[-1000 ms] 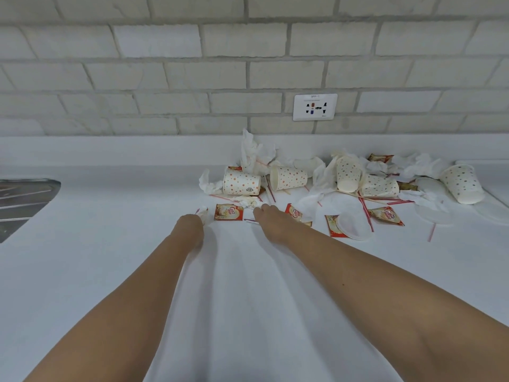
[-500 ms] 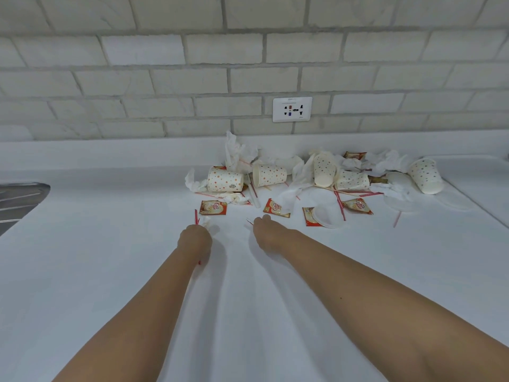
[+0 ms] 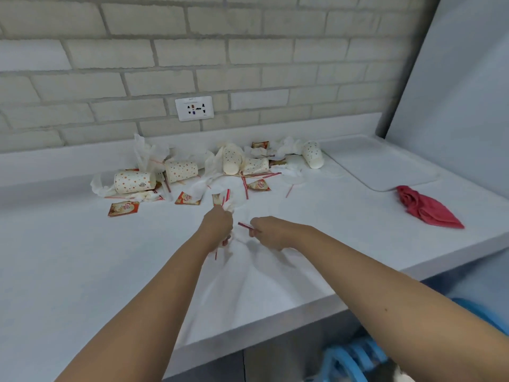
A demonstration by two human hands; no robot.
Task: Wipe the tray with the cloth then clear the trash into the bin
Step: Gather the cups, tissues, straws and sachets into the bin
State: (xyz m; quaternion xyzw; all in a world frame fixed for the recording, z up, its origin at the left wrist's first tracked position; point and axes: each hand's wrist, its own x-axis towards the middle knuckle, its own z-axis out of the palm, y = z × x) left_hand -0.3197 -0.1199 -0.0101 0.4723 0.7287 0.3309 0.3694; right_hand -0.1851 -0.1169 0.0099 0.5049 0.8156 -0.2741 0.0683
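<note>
While left hand (image 3: 217, 230) grips trash (image 3: 227, 203) — right hand (image 3: 271, 234) pinches stirrer (image 3: 244, 225).

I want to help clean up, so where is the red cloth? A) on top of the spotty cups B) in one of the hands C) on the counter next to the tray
C: the red cloth lies crumpled on the counter, right by the near edge of the tray.

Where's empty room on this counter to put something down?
Left of the left hand, the counter is bare up to the sachet. Another bare patch lies between the right hand and the red cloth. The tray looks bare too. By the wall, cups and napkins crowd.
</note>
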